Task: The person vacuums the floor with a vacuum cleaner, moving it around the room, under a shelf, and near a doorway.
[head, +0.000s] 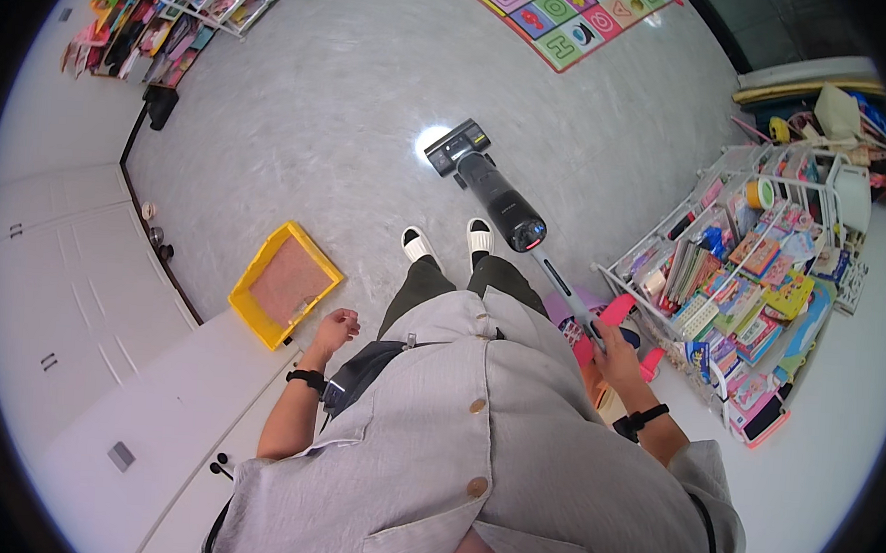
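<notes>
My right hand (618, 355) is closed around the grey handle of a cordless floor washer or stick vacuum (510, 209). Its dark head rests on the grey floor (308, 119) in front of my feet, with a bright patch of light at its front edge. My left hand (336, 331) hangs at my left side with its fingers loosely curled and holds nothing. Beside it on the left is a yellow tray (240, 296) with a pinkish inside. White slippers (416, 245) are on my feet.
At the right stands a white wire rack (663, 314) full of books and boxes. A pink and purple item (585, 295) lies by my right leg. White cabinets (76, 257) line the left. A colourful letter mat (569, 28) and a filled shelf (239, 3) are farther off.
</notes>
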Demonstrator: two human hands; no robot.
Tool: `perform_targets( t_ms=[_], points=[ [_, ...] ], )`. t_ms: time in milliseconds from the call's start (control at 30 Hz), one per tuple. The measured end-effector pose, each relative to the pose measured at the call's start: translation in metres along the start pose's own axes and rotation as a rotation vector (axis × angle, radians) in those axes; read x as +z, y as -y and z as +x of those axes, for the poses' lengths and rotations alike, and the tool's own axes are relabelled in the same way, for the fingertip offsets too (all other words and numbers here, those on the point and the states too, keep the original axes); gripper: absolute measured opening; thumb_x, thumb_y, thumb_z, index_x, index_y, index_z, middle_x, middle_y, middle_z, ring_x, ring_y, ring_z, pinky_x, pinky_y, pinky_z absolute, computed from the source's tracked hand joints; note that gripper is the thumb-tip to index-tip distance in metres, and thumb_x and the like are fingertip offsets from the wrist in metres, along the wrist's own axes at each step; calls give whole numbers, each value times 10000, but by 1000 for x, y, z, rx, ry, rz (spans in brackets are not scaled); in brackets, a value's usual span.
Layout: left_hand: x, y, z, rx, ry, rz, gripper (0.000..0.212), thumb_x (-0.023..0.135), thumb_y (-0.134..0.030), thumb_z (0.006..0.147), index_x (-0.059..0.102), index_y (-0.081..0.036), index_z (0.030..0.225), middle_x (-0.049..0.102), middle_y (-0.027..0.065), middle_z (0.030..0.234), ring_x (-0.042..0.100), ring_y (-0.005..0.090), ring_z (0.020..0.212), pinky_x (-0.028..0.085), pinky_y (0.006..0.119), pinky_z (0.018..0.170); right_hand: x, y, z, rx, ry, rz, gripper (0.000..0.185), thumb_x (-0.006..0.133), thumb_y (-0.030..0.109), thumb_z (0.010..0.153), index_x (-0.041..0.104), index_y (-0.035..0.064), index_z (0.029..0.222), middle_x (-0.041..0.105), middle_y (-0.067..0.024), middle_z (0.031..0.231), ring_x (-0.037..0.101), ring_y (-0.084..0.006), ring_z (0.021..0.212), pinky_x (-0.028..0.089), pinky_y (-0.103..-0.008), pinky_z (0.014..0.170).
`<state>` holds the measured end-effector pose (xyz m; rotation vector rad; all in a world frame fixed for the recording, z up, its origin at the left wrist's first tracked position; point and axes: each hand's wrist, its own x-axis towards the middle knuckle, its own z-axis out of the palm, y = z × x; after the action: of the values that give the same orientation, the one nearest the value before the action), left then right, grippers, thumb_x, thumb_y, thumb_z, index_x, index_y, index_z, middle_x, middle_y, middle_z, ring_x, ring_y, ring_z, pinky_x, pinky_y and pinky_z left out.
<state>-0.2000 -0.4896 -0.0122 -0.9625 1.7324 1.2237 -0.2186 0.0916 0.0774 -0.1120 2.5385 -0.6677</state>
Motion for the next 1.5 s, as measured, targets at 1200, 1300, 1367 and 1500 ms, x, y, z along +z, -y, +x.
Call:
perform_targets(
  t_ms=[1200,1300,1367,1500],
  points=[
    [113,224,-164,-184,-583,-877,251,511,-249,905,580,-86,1083,629,37,850,604,128,756,488,271,654,-149,389,479,-317,227,-44,349,606,223,829,518,-12,586,512,-93,509,506,-201,384,411,-332,380],
    [92,247,-189,-205,-679,-901,259,511,-262,911,570,-91,1096,623,35,859,601,129,755,493,273,645,-144,359,460,-334,170,-38,301,621,226,818,541,-36,694,513,-73,523,512,-188,393,420,-319,385],
    [78,279,-197,-210,-714,-915,260,509,-265,914,567,-92,1099,622,35,858,599,128,752,494,273,640,-136,330,426,-345,60,7,293,626,248,823,552,-35,824,520,-62,537,516,-171,402,426,-313,390],
    [30,338,-190,-271,-796,-981,247,524,-268,902,569,-99,1077,616,24,841,588,124,741,493,278,629,-126,266,332,-303,-71,10,376,633,288,827,547,-9,1040,510,-42,524,508,-143,401,415,-303,391]
  ],
)
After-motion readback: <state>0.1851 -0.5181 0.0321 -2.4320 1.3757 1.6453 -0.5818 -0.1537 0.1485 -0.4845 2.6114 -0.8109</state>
